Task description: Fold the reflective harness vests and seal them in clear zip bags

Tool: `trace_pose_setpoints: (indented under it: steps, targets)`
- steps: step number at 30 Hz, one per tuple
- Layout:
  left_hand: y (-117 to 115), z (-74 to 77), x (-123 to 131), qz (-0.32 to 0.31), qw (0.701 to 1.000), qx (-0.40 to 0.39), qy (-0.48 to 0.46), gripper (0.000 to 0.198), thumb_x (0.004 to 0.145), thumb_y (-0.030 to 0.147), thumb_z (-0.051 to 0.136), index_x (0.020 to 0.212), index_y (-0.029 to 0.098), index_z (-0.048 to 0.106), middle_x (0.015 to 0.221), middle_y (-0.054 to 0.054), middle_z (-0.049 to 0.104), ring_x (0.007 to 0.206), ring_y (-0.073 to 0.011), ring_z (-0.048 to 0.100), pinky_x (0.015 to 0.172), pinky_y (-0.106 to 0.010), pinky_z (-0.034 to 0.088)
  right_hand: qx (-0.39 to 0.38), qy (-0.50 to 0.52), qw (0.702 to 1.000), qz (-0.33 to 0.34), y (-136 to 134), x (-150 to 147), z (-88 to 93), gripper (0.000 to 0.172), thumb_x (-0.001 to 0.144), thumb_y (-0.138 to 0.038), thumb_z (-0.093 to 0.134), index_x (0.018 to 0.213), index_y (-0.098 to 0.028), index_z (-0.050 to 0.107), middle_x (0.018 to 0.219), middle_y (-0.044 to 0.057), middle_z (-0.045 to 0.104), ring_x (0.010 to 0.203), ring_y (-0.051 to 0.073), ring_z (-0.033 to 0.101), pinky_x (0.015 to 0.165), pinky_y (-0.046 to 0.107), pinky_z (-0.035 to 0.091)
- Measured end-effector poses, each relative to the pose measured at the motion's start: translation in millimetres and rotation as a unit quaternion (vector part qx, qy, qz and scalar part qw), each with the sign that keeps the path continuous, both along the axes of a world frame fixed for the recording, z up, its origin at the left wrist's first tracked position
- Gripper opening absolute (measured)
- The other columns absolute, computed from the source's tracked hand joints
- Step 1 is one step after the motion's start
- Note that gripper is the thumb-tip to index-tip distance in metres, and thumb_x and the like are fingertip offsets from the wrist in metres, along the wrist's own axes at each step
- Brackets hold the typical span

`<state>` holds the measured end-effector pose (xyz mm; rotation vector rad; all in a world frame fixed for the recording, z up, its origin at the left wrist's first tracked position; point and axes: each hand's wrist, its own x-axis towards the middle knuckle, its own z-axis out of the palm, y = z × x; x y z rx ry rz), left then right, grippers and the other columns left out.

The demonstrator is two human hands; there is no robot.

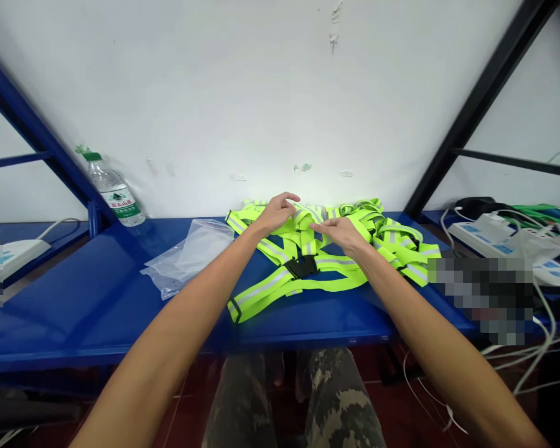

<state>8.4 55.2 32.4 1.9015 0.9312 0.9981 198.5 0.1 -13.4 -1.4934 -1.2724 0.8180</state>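
A neon-yellow reflective vest of straps with silver stripes (266, 289) lies in a loose heap on the blue table, against the wall. My left hand (278, 213) is at the far middle of the heap, its fingers curled onto a strap. A little to the right, my right hand (340, 232) pinches a strap between thumb and fingers. The spot where the fingertips meet the webbing is partly hidden. A black buckle (301, 266) joins straps nearer to me. More tangled straps (392, 236) lie beyond my right wrist.
Clear plastic bags (191, 255) lie left of the straps. A water bottle with a green cap (119, 196) leans at the back left of the blue table (74, 292). White power strips (485, 233) and cables crowd the right side. Metal posts rise on both sides.
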Motion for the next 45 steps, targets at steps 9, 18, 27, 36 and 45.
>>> trace_pose_setpoints:
  steps: [9, 18, 27, 36, 45]
  targets:
    - [1, 8.4, 8, 0.048, 0.992, -0.069, -0.093, 0.026, 0.075, 0.008, 0.053, 0.097, 0.017, 0.061, 0.067, 0.002, 0.057, 0.053, -0.0098, 0.056, 0.060, -0.024, 0.045, 0.227, -0.160, 0.957, 0.081, -33, -10, 8.0, 0.014, 0.074, -0.021, 0.061, 0.081, -0.022, 0.048, 0.062, -0.006, 0.044, 0.051, 0.010, 0.042, 0.054, 0.026, 0.033]
    - [-13, 13.6, 5, -0.043, 0.939, -0.241, -0.241, 0.038, 0.068, 0.009, 0.051, 0.104, 0.020, 0.055, 0.067, 0.003, 0.054, 0.057, -0.0142, 0.061, 0.065, -0.033, 0.053, 0.096, 0.042, 0.982, 0.156, -27, -3, 16.9, 0.042, 0.079, -0.054, 0.066, 0.098, -0.018, 0.058, 0.059, 0.001, 0.064, 0.043, 0.014, 0.053, 0.049, 0.028, 0.043]
    - [-19, 1.8, 23, -0.016, 0.899, -0.287, -0.331, 0.034, 0.069, 0.006, 0.051, 0.101, 0.018, 0.055, 0.070, 0.003, 0.051, 0.056, -0.0089, 0.051, 0.056, -0.023, 0.043, 0.161, -0.092, 0.977, 0.107, -29, -12, 25.4, 0.062, 0.067, -0.040, 0.079, 0.121, -0.019, 0.057, 0.091, 0.005, 0.068, 0.061, 0.015, 0.062, 0.054, 0.028, 0.047]
    - [-31, -1.6, 19, -0.088, 0.915, -0.242, -0.312, 0.057, 0.065, 0.011, 0.082, 0.115, 0.018, 0.056, 0.080, 0.001, 0.061, 0.075, -0.0123, 0.061, 0.066, -0.025, 0.046, 0.254, -0.111, 0.949, 0.147, -22, 2, 44.7, 0.049, 0.064, -0.037, 0.082, 0.104, -0.017, 0.062, 0.108, 0.009, 0.066, 0.103, 0.024, 0.062, 0.089, 0.040, 0.052]
    - [-28, 1.4, 24, -0.035, 0.918, -0.244, -0.309, 0.036, 0.072, 0.011, 0.069, 0.106, 0.019, 0.061, 0.078, 0.000, 0.063, 0.065, -0.0106, 0.059, 0.063, -0.026, 0.048, 0.158, 0.029, 0.963, 0.218, -19, 14, 57.6, 0.056, 0.051, -0.040, 0.091, 0.090, -0.018, 0.058, 0.095, 0.005, 0.068, 0.091, 0.020, 0.064, 0.084, 0.037, 0.052]
